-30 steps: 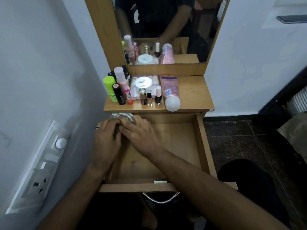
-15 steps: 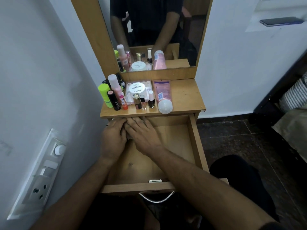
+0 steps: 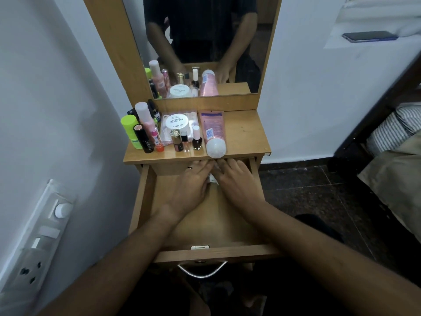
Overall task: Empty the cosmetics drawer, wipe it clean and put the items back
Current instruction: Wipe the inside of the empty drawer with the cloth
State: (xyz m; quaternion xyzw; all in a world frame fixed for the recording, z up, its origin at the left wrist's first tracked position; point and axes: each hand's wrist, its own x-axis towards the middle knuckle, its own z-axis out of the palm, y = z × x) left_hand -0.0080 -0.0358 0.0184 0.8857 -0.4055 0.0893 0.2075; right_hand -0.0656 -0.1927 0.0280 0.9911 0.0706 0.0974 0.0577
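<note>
White switch panel (image 3: 36,245) mounted on the left wall, dark phone (image 3: 370,36) laid on a white ledge at upper right, striped fabric (image 3: 396,128) seen at the right edge, dark speckled floor (image 3: 307,192) below.

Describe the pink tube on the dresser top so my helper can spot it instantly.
Look at the wooden dresser top below the mirror, just above the open drawer. The pink tube lies flat at the right end of the cosmetics cluster, white cap toward the drawer. It is the only large item lying down; the nail polish bottle beside it stands upright.
</note>
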